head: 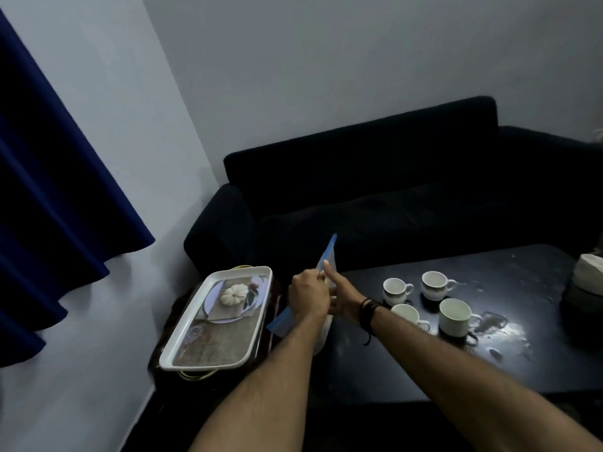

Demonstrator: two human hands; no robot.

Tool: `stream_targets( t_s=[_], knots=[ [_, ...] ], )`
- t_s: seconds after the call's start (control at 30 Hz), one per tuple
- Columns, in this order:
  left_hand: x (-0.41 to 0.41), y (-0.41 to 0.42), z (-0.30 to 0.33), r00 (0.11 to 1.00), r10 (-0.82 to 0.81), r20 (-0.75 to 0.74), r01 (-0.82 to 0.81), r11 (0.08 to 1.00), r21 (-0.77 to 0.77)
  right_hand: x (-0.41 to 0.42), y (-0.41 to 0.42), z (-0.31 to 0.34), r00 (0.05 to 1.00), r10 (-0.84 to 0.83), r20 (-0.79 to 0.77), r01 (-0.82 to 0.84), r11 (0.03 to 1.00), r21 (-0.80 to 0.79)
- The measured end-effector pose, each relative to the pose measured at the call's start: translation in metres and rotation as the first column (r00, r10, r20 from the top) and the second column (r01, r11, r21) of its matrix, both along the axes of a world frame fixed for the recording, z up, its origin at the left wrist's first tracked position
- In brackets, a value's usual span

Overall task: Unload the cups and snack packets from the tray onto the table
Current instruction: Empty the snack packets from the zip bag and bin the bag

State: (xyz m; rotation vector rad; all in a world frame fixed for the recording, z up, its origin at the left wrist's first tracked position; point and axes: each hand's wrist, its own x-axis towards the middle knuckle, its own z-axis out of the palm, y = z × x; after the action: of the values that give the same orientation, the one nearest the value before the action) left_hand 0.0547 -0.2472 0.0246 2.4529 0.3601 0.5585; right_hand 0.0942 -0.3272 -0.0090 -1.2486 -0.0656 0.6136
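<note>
- Both hands, left (308,296) and right (341,296), grip one blue snack packet (326,256) over the tabletop's (408,363) left edge.
- Four white cups (434,306) stand on the tabletop.
- The white tray (195,334) sits left, beside it.

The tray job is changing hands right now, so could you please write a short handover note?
Left hand grips the blue snack packet; right hand holds it too, thumb up.
The packet is held between the tray and the cups.
Done: four cups stand on the black table; the tray shows nothing left in it.
Left: set the packet on the table.
</note>
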Motion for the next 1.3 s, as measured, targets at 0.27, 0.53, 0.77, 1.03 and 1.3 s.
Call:
stream_targets(
  t_s=[0.27,0.53,0.77,1.03,1.3],
  knots=[
    [-0.011,-0.03,-0.035,0.988,-0.038,-0.153,0.053,0.994,0.097,-0.006,-0.01,-0.046,0.974,-0.208,-0.089,0.223,0.95,0.219],
    [-0.023,-0.034,-0.043,0.977,-0.065,-0.201,0.062,0.998,-0.018,-0.012,-0.027,-0.07,0.965,-0.227,-0.13,0.254,0.933,0.253],
    [-0.037,-0.022,-0.035,0.98,-0.042,-0.195,0.029,0.997,-0.072,-0.026,-0.03,-0.071,0.921,-0.376,0.1,0.364,0.924,0.113],
    [-0.046,-0.013,-0.033,0.971,-0.101,-0.217,0.081,0.992,-0.097,-0.045,-0.04,-0.056,0.902,-0.406,0.146,0.39,0.912,0.126],
    [-0.05,-0.018,-0.031,0.972,-0.051,-0.23,0.08,0.99,0.12,-0.051,-0.05,-0.058,0.91,-0.345,0.23,0.355,0.935,-0.004]
  ],
)
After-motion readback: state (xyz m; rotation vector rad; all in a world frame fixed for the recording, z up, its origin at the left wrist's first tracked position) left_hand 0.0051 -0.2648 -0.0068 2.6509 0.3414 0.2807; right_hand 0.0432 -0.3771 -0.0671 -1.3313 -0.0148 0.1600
